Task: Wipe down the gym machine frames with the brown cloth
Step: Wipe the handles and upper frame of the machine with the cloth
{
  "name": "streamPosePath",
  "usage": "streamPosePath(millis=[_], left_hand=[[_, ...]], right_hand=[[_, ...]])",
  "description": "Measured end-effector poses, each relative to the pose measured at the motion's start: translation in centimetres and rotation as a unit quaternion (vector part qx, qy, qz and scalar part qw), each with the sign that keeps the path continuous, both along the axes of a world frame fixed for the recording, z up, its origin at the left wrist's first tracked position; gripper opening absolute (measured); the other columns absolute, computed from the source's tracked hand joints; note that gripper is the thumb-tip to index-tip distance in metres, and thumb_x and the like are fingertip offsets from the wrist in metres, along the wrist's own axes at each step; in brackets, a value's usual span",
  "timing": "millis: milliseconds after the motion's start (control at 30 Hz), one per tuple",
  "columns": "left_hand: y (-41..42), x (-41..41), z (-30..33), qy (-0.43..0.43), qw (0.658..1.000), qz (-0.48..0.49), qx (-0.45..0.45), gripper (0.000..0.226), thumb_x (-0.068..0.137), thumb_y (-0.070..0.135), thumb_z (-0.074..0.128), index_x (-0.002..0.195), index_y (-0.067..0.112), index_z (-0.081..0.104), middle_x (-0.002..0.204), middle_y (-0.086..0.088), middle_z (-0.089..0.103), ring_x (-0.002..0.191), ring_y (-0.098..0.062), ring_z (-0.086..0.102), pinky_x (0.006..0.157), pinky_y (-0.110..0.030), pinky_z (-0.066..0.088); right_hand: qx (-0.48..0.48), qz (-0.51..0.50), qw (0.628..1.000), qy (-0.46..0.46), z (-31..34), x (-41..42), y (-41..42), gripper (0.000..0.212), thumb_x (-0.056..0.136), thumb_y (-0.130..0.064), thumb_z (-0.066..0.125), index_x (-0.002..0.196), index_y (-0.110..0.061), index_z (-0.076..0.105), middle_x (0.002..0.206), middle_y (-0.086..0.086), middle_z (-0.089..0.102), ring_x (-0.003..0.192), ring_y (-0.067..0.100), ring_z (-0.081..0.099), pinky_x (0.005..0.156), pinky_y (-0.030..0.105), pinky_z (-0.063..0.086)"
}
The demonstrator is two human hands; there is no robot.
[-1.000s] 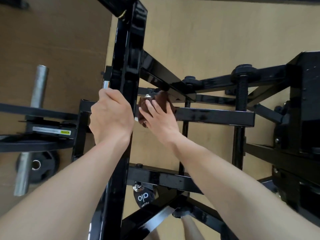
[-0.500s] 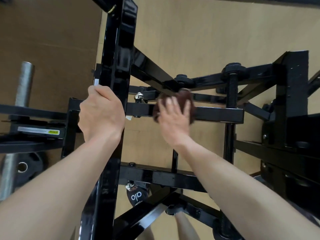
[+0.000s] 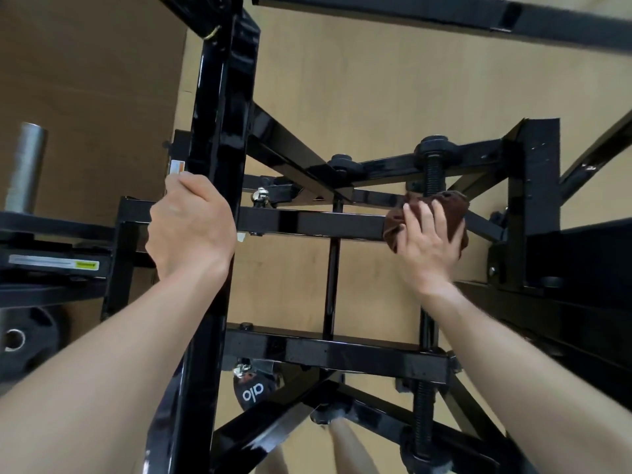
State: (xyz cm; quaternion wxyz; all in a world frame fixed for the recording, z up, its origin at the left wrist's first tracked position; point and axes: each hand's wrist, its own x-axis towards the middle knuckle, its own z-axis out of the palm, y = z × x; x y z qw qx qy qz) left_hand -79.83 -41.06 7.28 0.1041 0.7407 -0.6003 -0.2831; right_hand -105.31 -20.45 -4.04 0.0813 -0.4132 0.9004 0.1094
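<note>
Rightward goes the brown cloth (image 3: 444, 213), sliding from the middle of the black crossbar (image 3: 307, 224) out to its far right end, close against the threaded rod (image 3: 431, 179)! Right hand (image 3: 427, 244) sits on top of it, fingers spread and pressing the bunched cloth flat onto the bar, thumb tucked low on the near side, folds of brown showing past the fingertips. Left hand (image 3: 191, 230) has not budged from its post: it is clamped tight round the tall glossy black upright (image 3: 222, 138), knuckles up, just below a small orange-and-white sticker (image 3: 177, 166). Both bare forearms reach in from the bottom corners. Below the hands a second black crossbar (image 3: 335, 354) runs parallel, joined to the upper one by a thin vertical strut (image 3: 331, 285). Diagonal braces meet at a bolted joint (image 3: 342, 164) above the wiped bar. Off to the left, a steel plate-loading sleeve (image 3: 25, 169) stands up, with a black weight plate (image 3: 24, 340) lower down and a yellow-tipped warning label (image 3: 54, 262) on the arm between them. Tan floor (image 3: 359, 97) shows through the frame, darker brown at left.
</note>
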Motion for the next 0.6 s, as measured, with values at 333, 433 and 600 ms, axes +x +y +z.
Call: streamPosePath(millis=[333, 433, 600], left_hand=[[0.0, 0.2, -0.7, -0.026, 0.999, -0.005, -0.023, 0.041, 0.107, 0.038, 0.014, 0.101, 0.016, 0.047, 0.07, 0.004, 0.039, 0.073, -0.028, 0.045, 0.071, -0.042, 0.033], [0.0, 0.3, -0.6, -0.022, 1.0, -0.006, -0.015, 0.046, 0.107, 0.038, 0.014, 0.105, 0.012, 0.052, 0.071, 0.003, 0.041, 0.079, -0.031, 0.047, 0.072, -0.043, 0.035], [0.0, 0.2, -0.5, -0.014, 1.0, 0.003, -0.007, 0.043, 0.107, 0.036, 0.014, 0.102, 0.012, 0.05, 0.071, -0.001, 0.046, 0.067, -0.027, 0.049, 0.068, -0.04, 0.037]], right_hand=[[0.014, 0.264, 0.963, -0.045, -4.5, 11.7, -11.1, 0.06, 0.108, -0.039, 0.027, 0.163, -0.016, 0.019, 0.165, 0.009, 0.027, 0.156, 0.029, 0.015, 0.121, 0.065, 0.006], [0.015, 0.311, 0.949, -0.052, -3.4, 7.7, -7.8, 0.057, 0.109, -0.038, 0.032, 0.163, -0.024, 0.024, 0.167, 0.007, 0.028, 0.156, 0.027, 0.019, 0.124, 0.063, 0.008], [-0.012, 0.081, 0.996, -0.026, -0.2, -1.2, 1.2, 0.055, 0.107, -0.037, 0.028, 0.161, -0.026, 0.029, 0.166, 0.006, 0.029, 0.157, 0.026, 0.014, 0.123, 0.065, 0.011]])
